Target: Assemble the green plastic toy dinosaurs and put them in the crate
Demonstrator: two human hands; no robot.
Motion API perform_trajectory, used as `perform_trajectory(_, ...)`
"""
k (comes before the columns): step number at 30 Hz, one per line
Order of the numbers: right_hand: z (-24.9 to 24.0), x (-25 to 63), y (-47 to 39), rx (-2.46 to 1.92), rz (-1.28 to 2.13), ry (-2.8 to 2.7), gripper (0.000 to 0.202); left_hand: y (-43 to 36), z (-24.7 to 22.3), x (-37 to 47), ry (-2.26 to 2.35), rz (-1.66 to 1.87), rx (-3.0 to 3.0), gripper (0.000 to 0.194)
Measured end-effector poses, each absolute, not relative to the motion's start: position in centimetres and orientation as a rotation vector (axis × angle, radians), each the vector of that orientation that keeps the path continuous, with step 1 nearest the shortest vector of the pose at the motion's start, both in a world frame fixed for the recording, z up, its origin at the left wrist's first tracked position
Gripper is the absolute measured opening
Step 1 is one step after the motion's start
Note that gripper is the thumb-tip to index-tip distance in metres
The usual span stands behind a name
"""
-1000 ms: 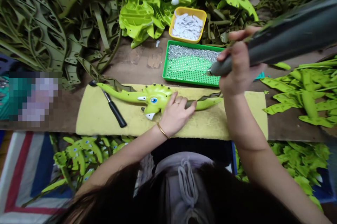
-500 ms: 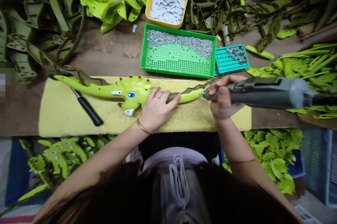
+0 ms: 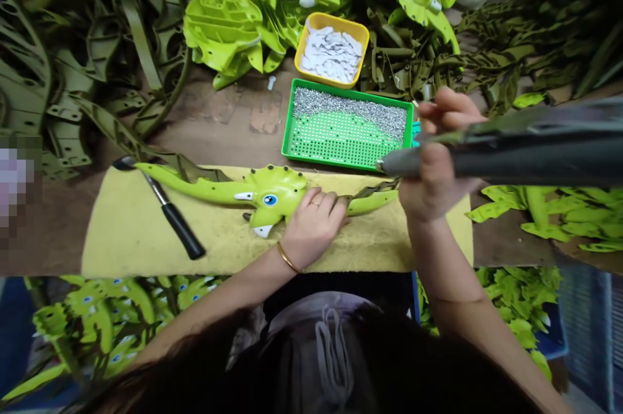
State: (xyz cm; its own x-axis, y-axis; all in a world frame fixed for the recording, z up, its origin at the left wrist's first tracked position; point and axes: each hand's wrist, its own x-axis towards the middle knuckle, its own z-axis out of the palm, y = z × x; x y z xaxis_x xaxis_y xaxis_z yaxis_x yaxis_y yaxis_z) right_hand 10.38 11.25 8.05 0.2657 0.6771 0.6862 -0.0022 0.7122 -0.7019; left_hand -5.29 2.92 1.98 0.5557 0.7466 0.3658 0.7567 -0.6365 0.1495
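On a yellow cloth [image 3: 243, 258] lies a lime-green toy bow [image 3: 272, 183] with a horned dinosaur head, a blue eye and two long curved limbs. My left hand [image 3: 316, 222] is wrapped over it just right of the head, pressing it to the cloth. My right hand [image 3: 433, 174] grips a dark electric screwdriver [image 3: 530, 151], held above the bow's right limb. The driver's tip points left, over the front edge of a green perforated basket [image 3: 287, 135] heaped with small silver screws [image 3: 350, 109]; whether a screw sits on the tip I cannot tell.
A black-handled hammer [image 3: 182, 229] rests on the cloth's left part. Behind the basket stands a yellow tub [image 3: 366, 54] of white pieces. Dark olive parts [image 3: 136, 44] pile up at the left, and green parts [image 3: 224, 24] at the back. Bins of green parts [image 3: 516, 291] sit below the table edge.
The screwdriver has come off the bow's right limb and risen toward the screw basket in my right hand. My left hand still holds the bow. The whole view has shifted.
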Motion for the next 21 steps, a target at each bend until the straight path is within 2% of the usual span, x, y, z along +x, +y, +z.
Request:
perform_trajectory(3, 6.6, 7.4, 13.4, -0.765, 0.663, -1.246, 0.019, 3.3, 2.7, -5.6, -1.319, -0.569, -2.741, 0.021)
perform_trajectory(5, 5.4, 6.3, 13.7, -0.865, 0.712, -1.220, 0.019, 3.4, 3.1, -6.3, -1.341, -0.530, -2.737, 0.023)
perform_trajectory(7, 4.8, 5.9, 13.6, -0.904, 0.722, -1.222, 0.022, 3.5, 3.3, -7.0, -1.351, -0.564, -2.748, 0.027)
perform_trajectory(11, 4.6, 6.1, 13.4, -0.878, 0.787, -1.226, 0.021, 3.6, 3.1, -7.5, -1.413, -0.656, -2.771, 0.020)
perform_trajectory(17, 3.8, 5.8, 13.9, -0.877, 0.757, -1.271, 0.022, 3.7, 3.0, -7.4, -1.453, -0.716, -2.798, 0.020)
perform_trajectory(21, 5.4, 6.4, 13.7, -0.846, 0.707, -1.281, 0.023, 3.8, 2.9, -7.4, -1.444, -0.744, -2.807, 0.021)
